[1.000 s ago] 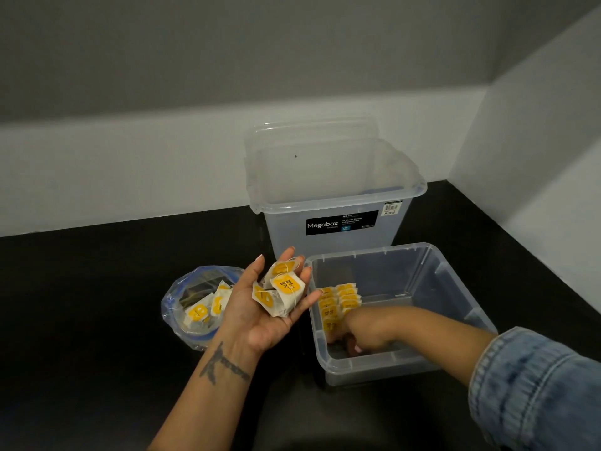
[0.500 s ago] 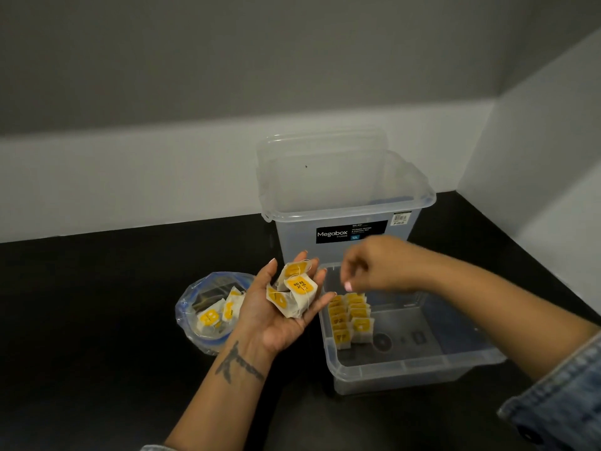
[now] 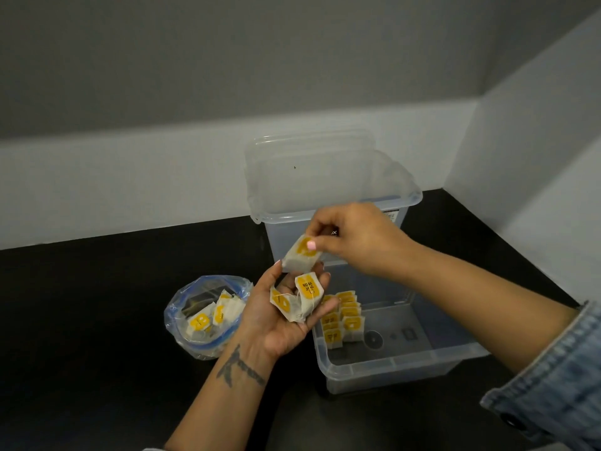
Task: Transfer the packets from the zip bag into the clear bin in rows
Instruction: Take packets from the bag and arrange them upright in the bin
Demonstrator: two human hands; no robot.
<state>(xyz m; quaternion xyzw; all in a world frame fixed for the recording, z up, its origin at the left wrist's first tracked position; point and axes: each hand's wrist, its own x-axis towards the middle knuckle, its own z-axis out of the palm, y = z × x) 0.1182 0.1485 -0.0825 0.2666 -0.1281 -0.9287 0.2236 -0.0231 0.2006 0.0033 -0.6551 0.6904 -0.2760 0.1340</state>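
Note:
My left hand (image 3: 276, 323) lies palm up between the zip bag and the bin, cupping two white packets with yellow labels (image 3: 297, 301). Just above its fingertips, my right hand (image 3: 357, 239) pinches one more packet (image 3: 300, 253) between thumb and fingers. The clear low bin (image 3: 406, 362) sits at right; two short rows of upright packets (image 3: 341, 317) stand against its left wall. The open zip bag (image 3: 208, 317), clear with a blue seal, rests on the black counter at left with several packets inside.
A taller clear Megabox tub (image 3: 331, 190) with its lid propped behind stands right behind the low bin. Grey and white walls close off the back and the right side. The black counter (image 3: 97, 320) stretches to the left and front.
My right hand came up out of the low bin, moved over to my left palm and took hold of one packet. The left hand stayed put.

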